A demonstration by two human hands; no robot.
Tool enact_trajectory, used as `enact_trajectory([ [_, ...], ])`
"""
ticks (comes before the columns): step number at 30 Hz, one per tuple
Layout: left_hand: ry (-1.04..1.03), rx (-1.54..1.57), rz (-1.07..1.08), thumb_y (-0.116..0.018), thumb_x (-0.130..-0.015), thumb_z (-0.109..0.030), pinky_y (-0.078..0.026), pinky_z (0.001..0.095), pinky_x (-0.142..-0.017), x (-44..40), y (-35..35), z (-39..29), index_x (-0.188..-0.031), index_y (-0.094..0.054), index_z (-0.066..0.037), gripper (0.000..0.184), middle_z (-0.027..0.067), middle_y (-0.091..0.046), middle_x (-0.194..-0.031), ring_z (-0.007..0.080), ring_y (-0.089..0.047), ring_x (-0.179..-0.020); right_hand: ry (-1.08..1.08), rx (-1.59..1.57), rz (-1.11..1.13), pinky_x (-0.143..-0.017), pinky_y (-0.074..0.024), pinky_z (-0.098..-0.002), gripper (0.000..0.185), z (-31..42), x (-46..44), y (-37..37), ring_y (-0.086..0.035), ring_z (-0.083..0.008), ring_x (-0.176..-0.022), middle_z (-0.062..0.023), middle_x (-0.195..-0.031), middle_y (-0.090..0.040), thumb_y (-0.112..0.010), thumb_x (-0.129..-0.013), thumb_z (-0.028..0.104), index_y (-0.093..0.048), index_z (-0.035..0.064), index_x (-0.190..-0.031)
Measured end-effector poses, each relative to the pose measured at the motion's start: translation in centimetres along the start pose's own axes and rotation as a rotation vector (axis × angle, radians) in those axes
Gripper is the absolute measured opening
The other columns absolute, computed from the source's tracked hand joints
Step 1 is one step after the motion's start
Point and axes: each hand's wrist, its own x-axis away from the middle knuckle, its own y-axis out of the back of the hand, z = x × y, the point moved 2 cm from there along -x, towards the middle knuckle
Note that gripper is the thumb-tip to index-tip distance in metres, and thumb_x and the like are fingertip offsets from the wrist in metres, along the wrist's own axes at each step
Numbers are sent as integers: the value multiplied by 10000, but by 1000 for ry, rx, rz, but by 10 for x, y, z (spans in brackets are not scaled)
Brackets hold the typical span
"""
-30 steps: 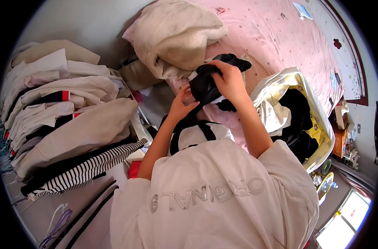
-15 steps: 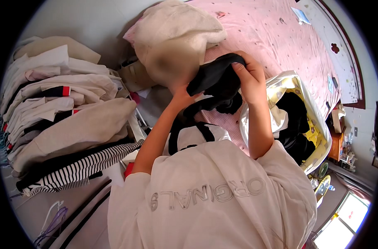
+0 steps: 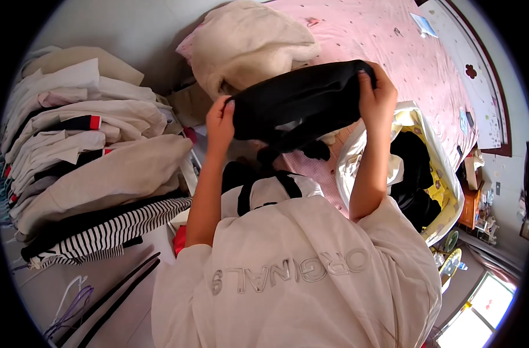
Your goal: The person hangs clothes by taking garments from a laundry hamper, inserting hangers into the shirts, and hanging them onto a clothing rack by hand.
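- Left hand (image 3: pixel 220 123) and right hand (image 3: pixel 379 98) each pinch one end of a soft, black cloth piece (image 3: pixel 299 95) stretched between them.
- Spreading it seems the step in hand; moving on calls for even grips.
- Beyond lies a pink, patterned bedspread (image 3: pixel 430 81).

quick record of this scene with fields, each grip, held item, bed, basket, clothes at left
left grip: closed on one end of the black garment
right grip: closed on its opposite end
held item: spread between both grips; exact type unclear
bed: pink patterned cover, bulky beige fleece at the far left
basket: right side, yellow inside, holding black cloth and white cloth
clothes at left: mostly pale garments, plus a black-and-white striped garment
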Motion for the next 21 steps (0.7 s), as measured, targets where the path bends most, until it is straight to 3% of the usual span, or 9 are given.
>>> enact_trajectory([
  [2,-157,-287,38,-536,-841,-93,-431,249,-688,-18,14,-59,-938,-581,9,148,85,-610,-805,123,-543,-741,37,18,-104,-564,-446,-302,161,-14,-5,2,-572,-265,-564,-165,-654,-582,-581,-808,141,-606,22,-912],
  [5,-334,-349,-47,-537,-838,-89,-440,249,-672,-33,26,-99,-904,-593,13,134,120,-596,-746,139,-559,-687,73,101,-109,-552,-440,-312,166,-8,-16,10,-559,-277,-552,-149,-639,-576,-598,-796,164,-609,23,-881],
  [15,-539,-421,-251,-562,-827,-78,-442,229,-682,-69,39,-183,-905,-610,5,124,86,-624,-762,121,-560,-693,299,297,-138,-587,-467,-345,138,3,-59,25,-591,-313,-636,-152,-699,-602,-595,-773,156,-616,61,-870],
  [19,-609,-439,-302,-569,-823,-91,-444,229,-626,-88,31,-199,-894,-613,-4,120,85,-619,-726,120,-543,-628,264,49,-165,-613,-457,-351,191,16,-91,39,-589,-334,-675,-175,-728,-600,-534,-823,198,-601,45,-917],
  [20,-616,-472,-300,-570,-822,-93,-446,235,-624,-91,26,-198,-895,-613,-8,121,97,-619,-728,135,-554,-624,273,33,-116,-676,-436,-265,193,17,-99,40,-567,-162,-696,-110,-767,-614,-494,-854,153,-582,7,-944],
  [21,-622,-505,-299,-570,-821,-96,-449,240,-622,-92,20,-195,-897,-613,-11,122,108,-619,-730,150,-565,-619,258,5,-110,-678,-434,-266,194,8,-109,35,-564,-161,-696,-114,-768,-612,-488,-856,152,-577,6,-949],
])
